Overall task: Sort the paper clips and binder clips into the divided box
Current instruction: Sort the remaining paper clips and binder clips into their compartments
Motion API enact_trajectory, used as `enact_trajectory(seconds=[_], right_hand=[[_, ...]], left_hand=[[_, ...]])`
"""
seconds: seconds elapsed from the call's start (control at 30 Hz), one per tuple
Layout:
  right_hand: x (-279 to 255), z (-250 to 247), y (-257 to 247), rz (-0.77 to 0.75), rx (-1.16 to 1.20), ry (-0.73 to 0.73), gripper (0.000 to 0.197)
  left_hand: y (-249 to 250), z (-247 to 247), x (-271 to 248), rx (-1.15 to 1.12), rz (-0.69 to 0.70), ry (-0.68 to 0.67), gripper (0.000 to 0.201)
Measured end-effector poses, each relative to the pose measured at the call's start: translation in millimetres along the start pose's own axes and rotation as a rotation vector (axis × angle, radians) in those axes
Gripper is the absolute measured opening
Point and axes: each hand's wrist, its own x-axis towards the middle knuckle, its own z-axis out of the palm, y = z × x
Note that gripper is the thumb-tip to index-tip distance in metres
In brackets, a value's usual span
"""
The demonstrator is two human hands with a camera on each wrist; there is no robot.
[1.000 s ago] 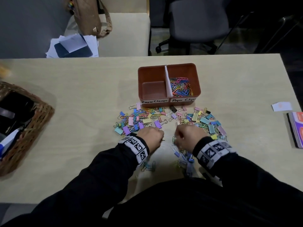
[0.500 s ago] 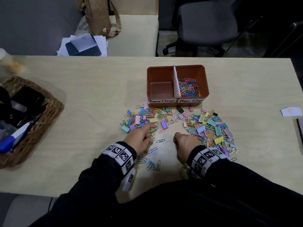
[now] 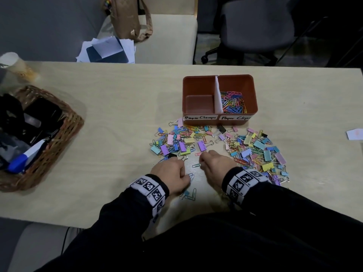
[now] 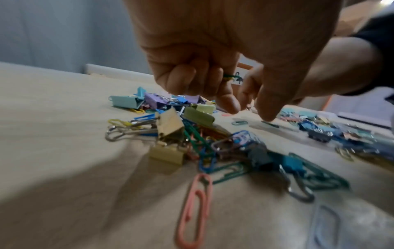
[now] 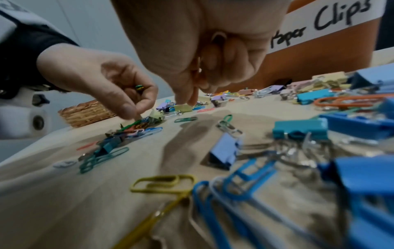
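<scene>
A brown divided box (image 3: 219,80) stands ahead; its left half, labelled Paper Clamps, is bare, and its right half holds paper clips (image 3: 232,103). A mixed pile of coloured binder clips and paper clips (image 3: 182,142) spreads in front of it. My left hand (image 3: 184,174) keeps green and yellow paper clips (image 4: 231,76) in its curled fingers, with thumb and forefinger down on a small clip heap (image 5: 136,124). My right hand (image 3: 202,160) points thumb and forefinger, tips together, at the table by a yellow binder clip (image 5: 183,107). I see nothing plainly between them.
More binder clips (image 3: 261,152) lie to the right of my right hand, and loose paper clips (image 3: 191,194) sit near the table's front edge. A wicker basket (image 3: 64,134) with a marker stands at the left. A paper cup (image 3: 17,67) is at the far left corner.
My left hand has drawn left and slightly nearer to me, onto the small heap. My right hand has shifted left toward the middle gap. My head view has swung to the left.
</scene>
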Motion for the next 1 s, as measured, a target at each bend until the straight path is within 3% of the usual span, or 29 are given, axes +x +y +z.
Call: enact_trajectory(seconds=[0.1, 0.17, 0.33, 0.53, 0.67, 0.73, 0.87, 1.0], right_hand=[[7, -3, -9, -0.03, -0.091, -0.111, 0.031], [11, -2, -13, -0.031, -0.144, -0.138, 0.031], [14, 3, -16, -0.002, -0.16, -0.154, 0.016], [10, 5, -17, 0.018, -0.186, -0.188, 0.02], [-3, -14, 4, 0.106, 0.117, -0.041, 0.009], [-6, -27, 18, 0.211, 0.269, 0.011, 0.01], [-11, -42, 35, 0.342, 0.421, -0.058, 0.028], [-16, -37, 33, 0.296, 0.377, -0.135, 0.027]], left_hand=[[7, 3, 1, 0.154, 0.03, -0.045, 0.034], [8, 6, 2, 0.198, 0.028, -0.04, 0.038], [11, 10, 5, 0.19, 0.051, -0.001, 0.028], [13, 9, 12, 0.131, 0.081, -0.032, 0.021], [10, 3, 9, -0.172, 0.039, 0.013, 0.013], [7, -1, 8, -0.414, -0.019, 0.019, 0.022], [8, -13, 6, -0.763, -0.087, -0.007, 0.035], [8, -15, 8, -1.055, -0.147, -0.087, 0.029]])
